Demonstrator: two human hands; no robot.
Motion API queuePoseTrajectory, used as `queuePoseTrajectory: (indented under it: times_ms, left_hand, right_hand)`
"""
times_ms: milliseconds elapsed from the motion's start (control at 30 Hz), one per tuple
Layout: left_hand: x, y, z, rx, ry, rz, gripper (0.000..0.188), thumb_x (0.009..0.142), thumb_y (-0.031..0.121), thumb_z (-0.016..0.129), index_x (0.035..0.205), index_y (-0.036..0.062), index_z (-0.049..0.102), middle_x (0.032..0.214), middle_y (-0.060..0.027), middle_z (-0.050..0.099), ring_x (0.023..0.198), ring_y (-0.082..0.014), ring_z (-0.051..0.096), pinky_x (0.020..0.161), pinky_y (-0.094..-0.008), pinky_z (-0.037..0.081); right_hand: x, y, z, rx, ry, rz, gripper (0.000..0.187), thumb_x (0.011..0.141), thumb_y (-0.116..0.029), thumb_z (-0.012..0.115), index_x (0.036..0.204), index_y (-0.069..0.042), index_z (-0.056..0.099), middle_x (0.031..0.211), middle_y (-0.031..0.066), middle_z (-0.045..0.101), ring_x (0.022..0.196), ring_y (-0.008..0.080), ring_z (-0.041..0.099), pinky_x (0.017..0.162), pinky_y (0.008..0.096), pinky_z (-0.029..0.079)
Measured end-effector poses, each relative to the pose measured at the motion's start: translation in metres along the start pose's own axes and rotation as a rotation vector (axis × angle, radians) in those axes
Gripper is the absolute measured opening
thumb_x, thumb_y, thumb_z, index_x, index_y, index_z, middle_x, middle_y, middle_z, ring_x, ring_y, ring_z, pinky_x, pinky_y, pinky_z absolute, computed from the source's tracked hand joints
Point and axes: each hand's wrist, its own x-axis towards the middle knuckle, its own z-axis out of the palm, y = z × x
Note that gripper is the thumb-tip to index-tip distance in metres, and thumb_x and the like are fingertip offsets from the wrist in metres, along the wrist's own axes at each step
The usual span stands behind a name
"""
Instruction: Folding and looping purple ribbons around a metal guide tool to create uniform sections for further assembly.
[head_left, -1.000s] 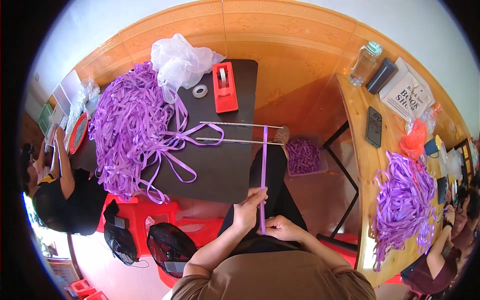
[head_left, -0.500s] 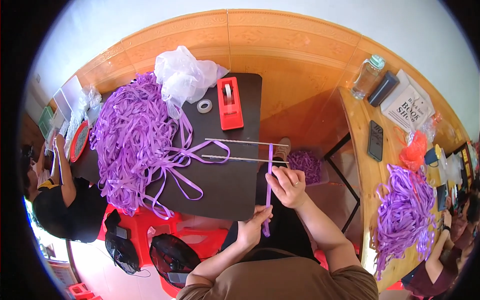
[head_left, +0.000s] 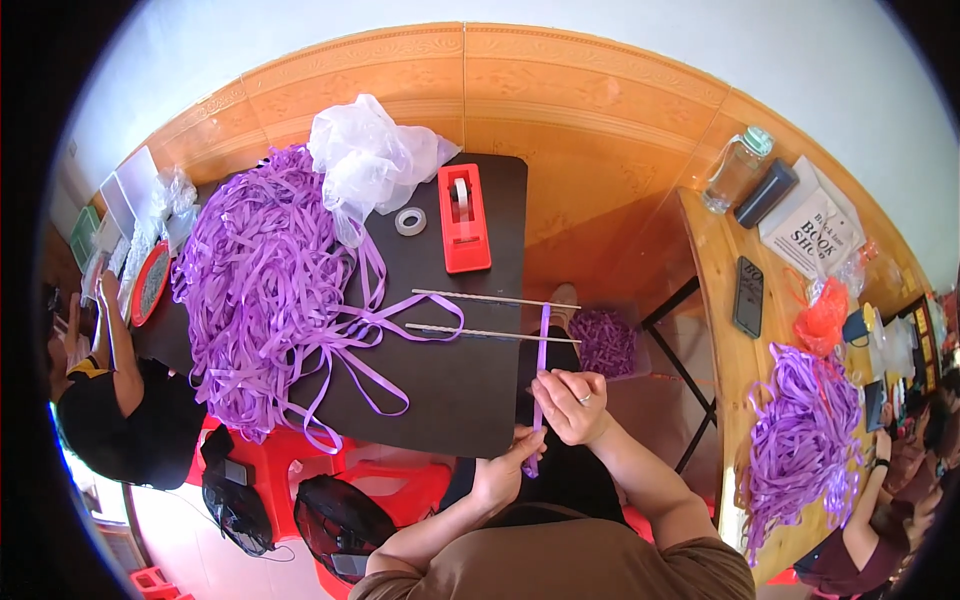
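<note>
A narrow purple ribbon [head_left: 543, 356] runs from the far one of two thin, pale twisted rods, past the near one, toward my body. The far rod [head_left: 490, 297] and the near rod [head_left: 470, 332] lie roughly parallel, their right ends jutting past the black table's edge. My right hand [head_left: 572, 405] pinches the ribbon just below the near rod, with a ring on one finger. Closer to me, my left hand [head_left: 508, 468] grips the ribbon's lower part, and a short tail hangs below its fingers. Whether the ribbon loops round the rods, I cannot tell.
A big heap of purple ribbon [head_left: 265, 290] covers the left of the black table [head_left: 450, 400]. Behind are a white plastic bag [head_left: 365, 160], tape roll [head_left: 410, 221] and red tape dispenser [head_left: 464, 220]. A wooden table [head_left: 705, 290] at right bears more ribbon. People sit at both sides.
My right hand has slid toward me along the ribbon, away from the near rod and closer to my left hand. The view has shifted slightly.
</note>
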Motion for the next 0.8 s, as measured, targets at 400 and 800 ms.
queuePoseTrajectory:
  times_ms: [400,800]
  left_hand:
    - [-0.011,-0.008,-0.011,-0.110,-0.155,-0.053,0.021,0.092,0.017,0.058,0.099,-0.0005,0.066,0.085,-0.0105,0.066,0.070,-0.0138,0.059,0.063,-0.0257,0.044]
    - [0.039,-0.020,0.012,0.040,-0.134,-0.105,0.028,0.095,0.019,0.053,0.117,0.0034,0.059,0.094,-0.0043,0.064,0.076,-0.0088,0.056,0.067,-0.0212,0.042]
  right_hand:
    - [0.064,0.019,-0.027,0.223,0.038,0.196,0.027,0.064,-0.007,0.073,0.089,-0.002,0.064,0.086,0.0052,0.063,0.070,0.0209,0.057,0.061,0.0332,0.037]
    - [0.092,0.123,0.039,1.129,-0.039,0.970,0.008,0.082,0.005,0.060,0.082,0.004,0.068,0.073,0.0033,0.065,0.067,0.0085,0.059,0.062,0.0226,0.047]
